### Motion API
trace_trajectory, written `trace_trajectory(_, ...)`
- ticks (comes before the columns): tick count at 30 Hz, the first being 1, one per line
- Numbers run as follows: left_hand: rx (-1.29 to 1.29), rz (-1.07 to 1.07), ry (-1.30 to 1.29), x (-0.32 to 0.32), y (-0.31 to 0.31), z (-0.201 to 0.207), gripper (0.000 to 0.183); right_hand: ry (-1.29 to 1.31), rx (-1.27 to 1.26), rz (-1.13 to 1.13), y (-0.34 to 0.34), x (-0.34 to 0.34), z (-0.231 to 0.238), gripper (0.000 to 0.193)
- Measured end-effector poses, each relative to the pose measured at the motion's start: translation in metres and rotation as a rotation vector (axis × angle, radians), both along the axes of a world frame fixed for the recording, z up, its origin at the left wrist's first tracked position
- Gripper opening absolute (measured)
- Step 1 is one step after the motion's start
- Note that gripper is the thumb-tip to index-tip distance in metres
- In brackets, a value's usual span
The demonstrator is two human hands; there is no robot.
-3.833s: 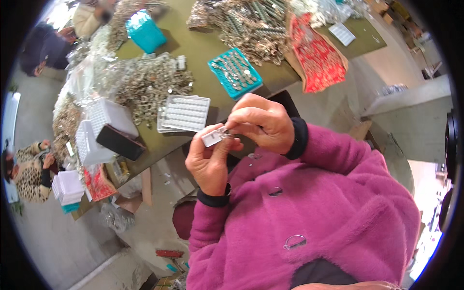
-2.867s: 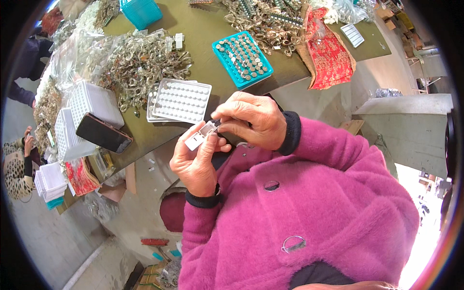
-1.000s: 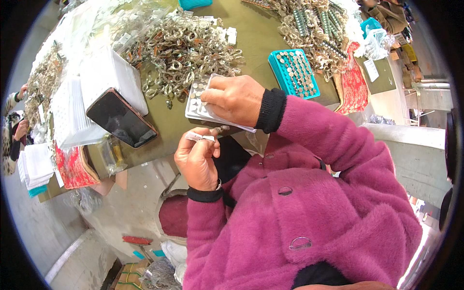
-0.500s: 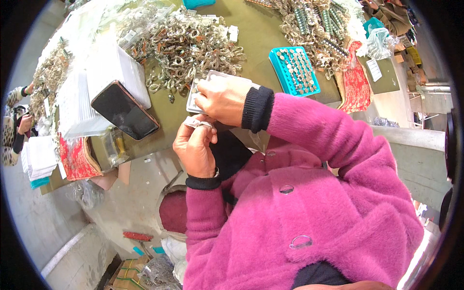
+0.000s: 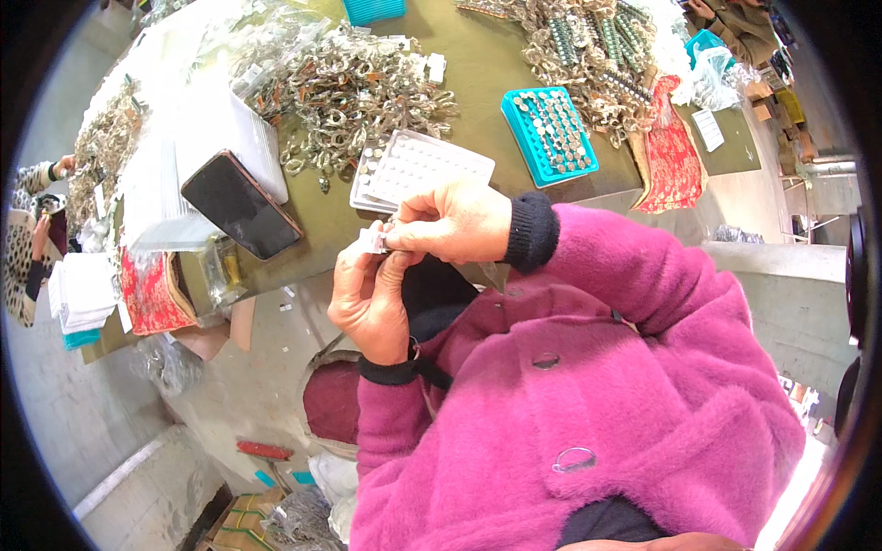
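Note:
Low in front of the table edge, my left hand (image 5: 369,298) pinches a small whitish piece, perhaps a bag or tag (image 5: 373,241), between thumb and fingers. My right hand (image 5: 464,220) meets it from the right, thumb and fingertips closed together against the piece. Whatever is in the right fingertips is too small to make out. Just beyond the hands lie two overlapping white plastic trays with round hollows: the upper tray (image 5: 443,165) is tilted across the lower tray (image 5: 360,197), whose uncovered left end shows a few small round metal pieces.
A teal tray (image 5: 522,147) holds rows of round metal pieces. Heaps of packaged metal-looking strands (image 5: 358,92) lie behind. A dark phone (image 5: 241,204) leans on stacked white trays (image 5: 234,138). Red patterned cloth (image 5: 663,151) hangs at the right edge. Another person's hand (image 5: 64,167) shows far left.
My right hand has drawn back from the white tray toward me and now meets my left fingers at the whitish piece. The trays it covered have come into view.

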State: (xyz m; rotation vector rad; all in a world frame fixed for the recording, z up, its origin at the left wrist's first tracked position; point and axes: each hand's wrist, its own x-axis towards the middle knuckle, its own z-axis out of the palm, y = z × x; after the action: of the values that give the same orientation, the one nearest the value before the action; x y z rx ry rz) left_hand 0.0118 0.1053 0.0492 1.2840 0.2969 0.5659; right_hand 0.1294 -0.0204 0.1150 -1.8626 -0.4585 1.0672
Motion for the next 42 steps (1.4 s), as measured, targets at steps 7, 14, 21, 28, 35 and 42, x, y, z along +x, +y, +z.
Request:
trace_trajectory(7, -0.226, -0.057, 0.086, -0.017, -0.005, 0.024, 0.032, -0.013, 0.37, -0.094, -0.017, -0.019, 0.001, 0.013)
trace_trajectory(14, -0.281, -0.207, 0.102, -0.027, -0.017, 0.033, 0.033, -1.186, 0.603, 0.132, -0.039, -0.027, -0.012, 0.011)
trace_trajectory(21, -0.176, -0.288, 0.168, -0.038, -0.034, 0.036, 0.028, -1.075, 0.652, 0.11, -0.066, -0.037, -0.019, 0.014)
trace_trajectory(28, -0.181, -0.346, 0.165, -0.033, -0.046, 0.036, 0.022, -0.863, 0.676, 0.042, -0.086, -0.042, -0.022, 0.015)
trace_trajectory(35, -0.385, -0.206, 0.218, -0.032, -0.031, 0.023, 0.026, -1.163, 0.311, -0.019, -0.088, -0.028, -0.026, 0.022)
trace_trajectory(42, -0.499, -0.234, 0.202, -0.03, -0.011, 0.004, 0.031, -1.475, 0.042, 0.222, -0.076, -0.005, -0.043, 0.023)
